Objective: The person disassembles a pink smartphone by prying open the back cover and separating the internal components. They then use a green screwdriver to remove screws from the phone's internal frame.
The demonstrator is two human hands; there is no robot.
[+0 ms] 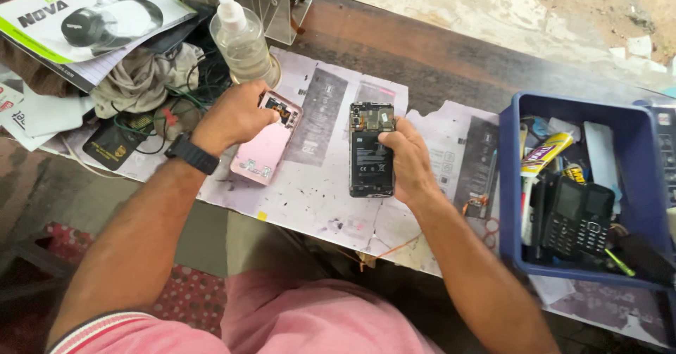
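**Two halves of a phone, one in each hand**

Two parts of a dismantled smartphone lie over a stained, ink-smudged paper sheet on a dark wooden bench. The right hand is clamped around the opened phone body, a flat black rectangle with battery and circuit board exposed, held near the sheet's middle. The left hand, a black watch at its wrist, has its fingers closed on the top edge of the glossy pink back cover, just beside it. Behind stands a clear plastic squeeze bottle. To the right, a blue plastic bin holds a black keypad phone among tubes and tools.
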